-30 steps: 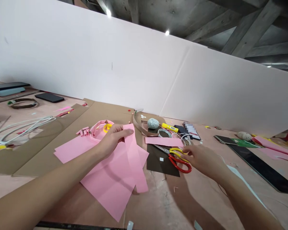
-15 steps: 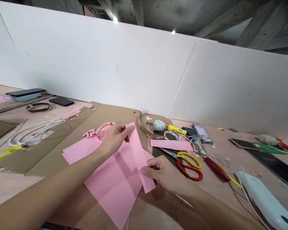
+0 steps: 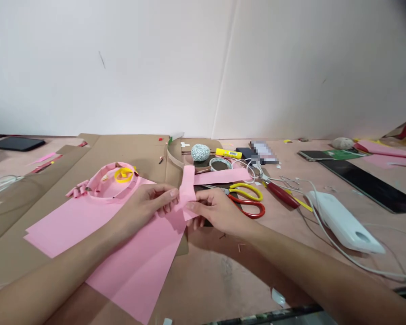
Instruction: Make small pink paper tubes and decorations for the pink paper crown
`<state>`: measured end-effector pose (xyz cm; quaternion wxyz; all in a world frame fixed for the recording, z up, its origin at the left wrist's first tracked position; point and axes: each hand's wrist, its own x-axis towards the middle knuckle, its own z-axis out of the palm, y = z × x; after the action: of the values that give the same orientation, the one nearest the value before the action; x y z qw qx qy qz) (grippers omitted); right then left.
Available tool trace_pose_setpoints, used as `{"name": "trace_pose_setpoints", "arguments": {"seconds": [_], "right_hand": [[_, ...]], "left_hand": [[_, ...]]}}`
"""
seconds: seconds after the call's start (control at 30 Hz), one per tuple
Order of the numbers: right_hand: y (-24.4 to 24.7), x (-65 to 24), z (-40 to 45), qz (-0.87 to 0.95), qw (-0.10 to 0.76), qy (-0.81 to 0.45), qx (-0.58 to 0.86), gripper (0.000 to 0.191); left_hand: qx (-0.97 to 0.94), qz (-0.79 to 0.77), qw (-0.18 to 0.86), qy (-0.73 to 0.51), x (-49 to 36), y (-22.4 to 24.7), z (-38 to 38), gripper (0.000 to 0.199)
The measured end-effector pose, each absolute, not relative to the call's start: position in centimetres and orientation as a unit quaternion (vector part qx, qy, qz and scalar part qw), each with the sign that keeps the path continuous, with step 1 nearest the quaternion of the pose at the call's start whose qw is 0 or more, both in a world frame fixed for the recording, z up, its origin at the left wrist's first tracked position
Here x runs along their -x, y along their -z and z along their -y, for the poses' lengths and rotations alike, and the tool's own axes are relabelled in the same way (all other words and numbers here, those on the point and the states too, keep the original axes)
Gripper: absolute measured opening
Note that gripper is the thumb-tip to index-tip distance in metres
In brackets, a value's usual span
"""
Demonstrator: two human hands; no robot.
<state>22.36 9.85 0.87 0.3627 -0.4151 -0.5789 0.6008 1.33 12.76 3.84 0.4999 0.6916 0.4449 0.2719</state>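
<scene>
An upright strip of pink paper (image 3: 187,183) is between my two hands, above larger pink paper sheets (image 3: 135,266). My right hand (image 3: 219,210) pinches its lower part between thumb and fingers. At its left edge, the bent fingers and thumb of my left hand (image 3: 154,203) close on the paper. Behind my left wrist, a ring of folded pink paper (image 3: 98,183) with rolled pieces lies on the sheets, a yellow paper loop (image 3: 123,175) inside it. Another pink strip (image 3: 223,176) lies just beyond my right hand, near scissors (image 3: 248,207) with red and yellow handles.
Brown cardboard (image 3: 135,149) lies under the papers. Behind my right hand are a speckled stone (image 3: 200,152), a yellow glue stick (image 3: 228,153) and a tape roll (image 3: 220,164). Red-handled pliers (image 3: 282,194), a white device (image 3: 348,221) and cables sit to the right. A white wall (image 3: 155,67) stands behind.
The view has turned down and to the right. The strip, stretched slantwise between my hands before, now stands upright, and my hands have come close together at its lower part.
</scene>
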Motion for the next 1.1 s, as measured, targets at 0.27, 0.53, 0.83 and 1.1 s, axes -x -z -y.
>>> {"name": "trace_pose_setpoints", "arguments": {"seconds": [0.27,0.53,0.83,1.1], "right_hand": [[-0.8,-22.1,-9.2,0.591,0.288,-0.636,0.403,0.026],[-1.3,-22.0,-8.9,0.612,0.251,-0.624,0.416,0.026],[-1.3,-22.2,-8.2,0.611,0.213,-0.644,0.409,0.029],[-2.0,-22.0,-8.3,0.638,0.213,-0.627,0.393,0.033]], "left_hand": [[-0.69,-0.438,0.454,-0.354,-1.0,-4.6,-12.7,0.023],[-0.613,-0.38,0.592,-0.36,-2.0,-3.7,-12.2,0.028],[-0.611,-0.343,0.629,-0.337,-1.5,-5.0,-12.1,0.022],[-0.575,-0.402,0.565,-0.435,-1.2,-3.6,-12.7,0.015]]}}
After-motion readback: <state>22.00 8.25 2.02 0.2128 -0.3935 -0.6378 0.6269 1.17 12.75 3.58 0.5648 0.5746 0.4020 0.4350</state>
